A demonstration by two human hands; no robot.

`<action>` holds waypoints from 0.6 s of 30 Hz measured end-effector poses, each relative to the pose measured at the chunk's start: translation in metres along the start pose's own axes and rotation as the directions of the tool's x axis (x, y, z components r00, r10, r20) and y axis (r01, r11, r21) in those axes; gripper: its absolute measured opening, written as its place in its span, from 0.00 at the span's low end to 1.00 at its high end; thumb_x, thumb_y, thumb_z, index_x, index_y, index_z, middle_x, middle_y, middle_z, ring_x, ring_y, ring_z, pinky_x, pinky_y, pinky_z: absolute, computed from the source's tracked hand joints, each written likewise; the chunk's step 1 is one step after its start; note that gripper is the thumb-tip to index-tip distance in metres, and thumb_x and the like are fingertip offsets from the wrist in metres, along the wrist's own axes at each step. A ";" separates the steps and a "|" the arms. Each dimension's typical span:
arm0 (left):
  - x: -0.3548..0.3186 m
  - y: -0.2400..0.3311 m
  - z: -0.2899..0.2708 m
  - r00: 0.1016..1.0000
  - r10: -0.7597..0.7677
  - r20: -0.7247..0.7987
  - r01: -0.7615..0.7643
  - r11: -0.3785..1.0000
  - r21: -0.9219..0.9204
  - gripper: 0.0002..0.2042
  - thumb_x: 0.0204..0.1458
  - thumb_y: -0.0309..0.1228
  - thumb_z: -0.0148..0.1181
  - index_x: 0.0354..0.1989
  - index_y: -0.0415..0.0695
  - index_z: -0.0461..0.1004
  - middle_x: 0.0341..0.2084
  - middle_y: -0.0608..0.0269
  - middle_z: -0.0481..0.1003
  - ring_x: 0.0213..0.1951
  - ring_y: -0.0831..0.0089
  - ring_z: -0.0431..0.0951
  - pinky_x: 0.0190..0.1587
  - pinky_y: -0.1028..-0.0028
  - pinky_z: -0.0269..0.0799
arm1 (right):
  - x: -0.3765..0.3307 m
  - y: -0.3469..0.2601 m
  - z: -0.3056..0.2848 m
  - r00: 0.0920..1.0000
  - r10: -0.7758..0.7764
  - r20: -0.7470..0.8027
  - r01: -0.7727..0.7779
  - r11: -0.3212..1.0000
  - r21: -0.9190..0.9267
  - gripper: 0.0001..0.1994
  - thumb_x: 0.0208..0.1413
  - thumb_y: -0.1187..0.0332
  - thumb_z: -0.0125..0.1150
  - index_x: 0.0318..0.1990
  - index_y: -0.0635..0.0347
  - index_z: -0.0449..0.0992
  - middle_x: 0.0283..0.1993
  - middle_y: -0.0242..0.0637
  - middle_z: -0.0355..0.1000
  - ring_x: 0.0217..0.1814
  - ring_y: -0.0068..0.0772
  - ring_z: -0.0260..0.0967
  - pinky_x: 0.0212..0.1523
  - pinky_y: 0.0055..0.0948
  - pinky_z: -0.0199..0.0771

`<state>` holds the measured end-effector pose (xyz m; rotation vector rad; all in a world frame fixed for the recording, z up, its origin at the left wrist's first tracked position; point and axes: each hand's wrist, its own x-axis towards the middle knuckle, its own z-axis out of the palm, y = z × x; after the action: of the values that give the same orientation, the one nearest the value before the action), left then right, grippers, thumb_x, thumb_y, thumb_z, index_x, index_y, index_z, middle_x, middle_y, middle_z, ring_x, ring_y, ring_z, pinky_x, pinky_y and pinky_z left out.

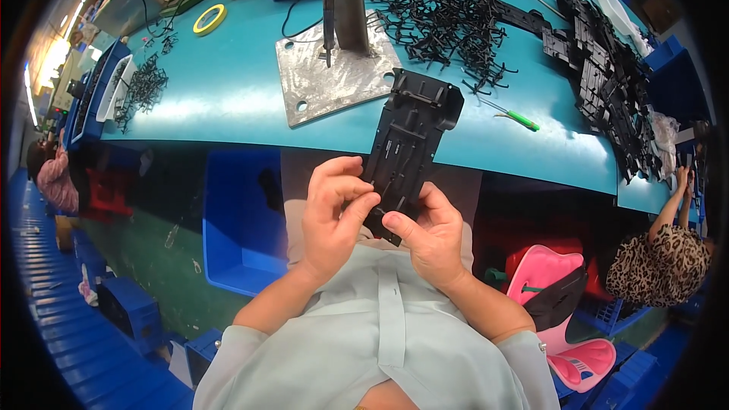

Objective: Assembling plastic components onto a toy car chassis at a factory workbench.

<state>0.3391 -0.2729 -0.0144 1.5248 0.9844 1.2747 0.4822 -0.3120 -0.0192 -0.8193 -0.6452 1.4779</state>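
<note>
A long black moulded plastic part point(407, 135) is held tilted in front of my body, its far end over the table edge and the foot of the metal stand. My right hand point(433, 239) grips its near end, thumb on the face and fingers behind. At the part's left edge my left hand point(334, 212) is closed in a pinch, thumb and forefinger together. Whatever lies between those fingertips is too small or hidden to name. The face of the part carries raised ribs, clips and a cross bar.
A steel post on a square metal plate point(304, 76) stands on the teal table point(220, 110). Beyond lie a heap of small black plastic pieces point(448, 23), a green-handled screwdriver point(522, 119), stacked black parts point(607, 83) and a yellow tape roll point(209, 20). A blue bin point(235, 258) sits below; a co-worker's arms show at right.
</note>
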 end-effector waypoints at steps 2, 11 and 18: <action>0.003 -0.001 -0.003 0.942 0.318 0.108 -0.335 0.878 0.340 0.10 0.50 0.16 0.57 0.40 0.39 0.71 0.49 0.50 0.65 0.42 0.67 0.72 0.41 0.74 0.72 | -0.001 0.001 0.003 1.000 -0.008 -0.012 0.008 1.000 0.004 0.15 0.51 0.81 0.62 0.47 0.68 0.67 0.46 0.35 0.69 0.46 0.21 0.67 0.48 0.23 0.72; 0.016 0.006 -0.008 0.836 0.321 0.444 -0.473 0.832 0.289 0.31 0.41 0.28 0.68 0.55 0.31 0.64 0.56 0.34 0.61 0.55 0.40 0.65 0.56 0.56 0.63 | 0.010 -0.010 0.005 0.994 -0.061 -0.088 0.058 0.998 -0.039 0.17 0.53 0.78 0.61 0.48 0.66 0.64 0.45 0.37 0.69 0.44 0.22 0.68 0.45 0.23 0.72; 0.017 -0.006 -0.010 0.867 0.260 0.425 -0.407 0.861 0.304 0.42 0.37 0.31 0.73 0.61 0.34 0.56 0.55 0.39 0.64 0.57 0.51 0.67 0.56 0.62 0.66 | 0.016 -0.019 -0.003 1.000 0.011 -0.007 -0.012 0.980 -0.196 0.16 0.61 0.69 0.54 0.52 0.68 0.65 0.45 0.38 0.69 0.45 0.23 0.67 0.47 0.24 0.71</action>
<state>0.3318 -0.2538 -0.0144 2.2369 0.7601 0.9943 0.4964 -0.2947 -0.0078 -0.9798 -0.7923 1.4369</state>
